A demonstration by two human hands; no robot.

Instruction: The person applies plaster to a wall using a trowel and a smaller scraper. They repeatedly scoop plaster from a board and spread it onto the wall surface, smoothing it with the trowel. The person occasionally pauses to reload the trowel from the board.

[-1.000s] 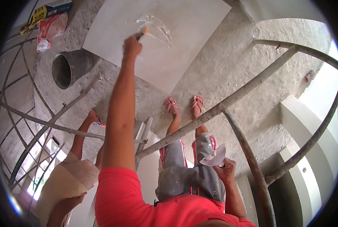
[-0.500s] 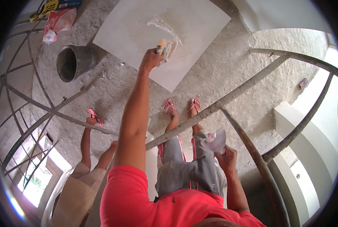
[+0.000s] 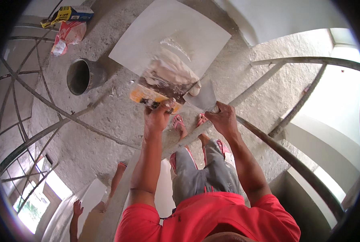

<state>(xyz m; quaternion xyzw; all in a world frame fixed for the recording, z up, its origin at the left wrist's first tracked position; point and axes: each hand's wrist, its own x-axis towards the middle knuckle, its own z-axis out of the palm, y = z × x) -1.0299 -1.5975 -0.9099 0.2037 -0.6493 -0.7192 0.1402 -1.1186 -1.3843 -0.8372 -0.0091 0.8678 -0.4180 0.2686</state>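
Observation:
My left hand is closed on the yellow-orange grip side of a wide putty knife. A thick heap of wet, off-white putty covers its broad blade. Closed as well, my right hand grips a smaller putty knife with a grey metal blade. That blade meets the right edge of the wide knife, where a blob of putty hangs. Both tools are held out in front of me, above a pale square board. A smear of putty shows on the board behind the loaded blade.
Metal scaffold bars cross on both sides, below my arms. A dark bucket lies tipped at the left, near a red-and-white bag and a yellow-and-blue package. Another person's hand shows lower left. Pale steps rise at the right.
My left hand has drawn back from the board with the putty-loaded knife. My right hand has risen forward from beside my leg, bringing its blade against the wide knife.

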